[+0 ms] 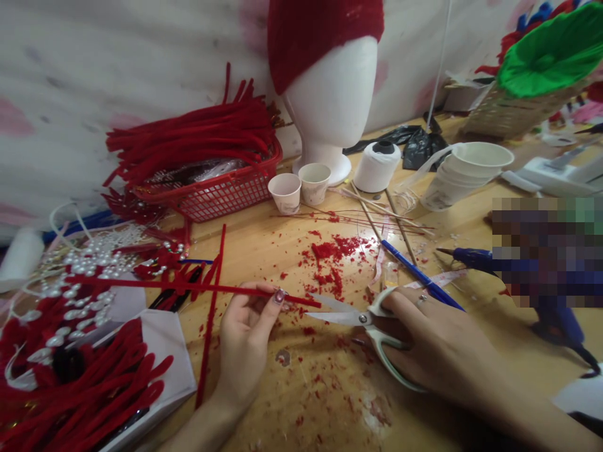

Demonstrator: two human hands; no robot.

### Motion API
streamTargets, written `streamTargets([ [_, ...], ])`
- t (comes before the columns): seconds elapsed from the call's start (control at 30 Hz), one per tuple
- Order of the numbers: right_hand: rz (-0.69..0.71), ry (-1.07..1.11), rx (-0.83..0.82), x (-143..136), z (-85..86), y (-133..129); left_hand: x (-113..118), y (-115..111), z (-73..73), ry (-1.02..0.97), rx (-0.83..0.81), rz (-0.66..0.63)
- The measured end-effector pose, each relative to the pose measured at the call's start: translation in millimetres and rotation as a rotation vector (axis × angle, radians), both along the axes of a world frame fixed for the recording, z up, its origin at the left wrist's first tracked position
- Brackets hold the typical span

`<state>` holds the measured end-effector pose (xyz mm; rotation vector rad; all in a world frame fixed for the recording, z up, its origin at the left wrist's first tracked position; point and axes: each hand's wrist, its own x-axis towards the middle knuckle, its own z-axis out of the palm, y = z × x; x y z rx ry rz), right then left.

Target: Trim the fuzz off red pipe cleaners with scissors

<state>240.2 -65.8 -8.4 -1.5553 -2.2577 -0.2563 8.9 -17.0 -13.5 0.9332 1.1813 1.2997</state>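
Note:
Between thumb and fingers, my left hand (pixel 252 329) pinches a long red pipe cleaner (pixel 188 287) that stretches off to the left and pokes out a little to the right. My right hand (pixel 438 339) is wrapped round the pale green handles of a pair of scissors (pixel 362 318). Their blades are parted, and the tip of the pipe cleaner lies at the mouth between them. Red fuzz clippings (pixel 330 254) are scattered on the wooden table (pixel 264 414) behind and around the blades. Another red pipe cleaner (pixel 210 326) lies on the table, crossing under the held one.
A red basket (pixel 221 194) piled with red pipe cleaners stands behind, beside a white foam head (pixel 330 94). Paper cups (pixel 285 193) and a thread cone (pixel 377 166) are at the back. A blue glue gun (pixel 475 258) lies right; a white box (pixel 174 345) with pipe-cleaner loops sits left.

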Motion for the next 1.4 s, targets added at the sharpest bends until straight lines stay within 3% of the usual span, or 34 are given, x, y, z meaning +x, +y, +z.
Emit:
streamTargets([
  [1.4,0.049,-0.001,-0.038,3.5,-3.9,-2.9,3.0,1.1,2.7,-0.042,-0.046,-0.039],
])
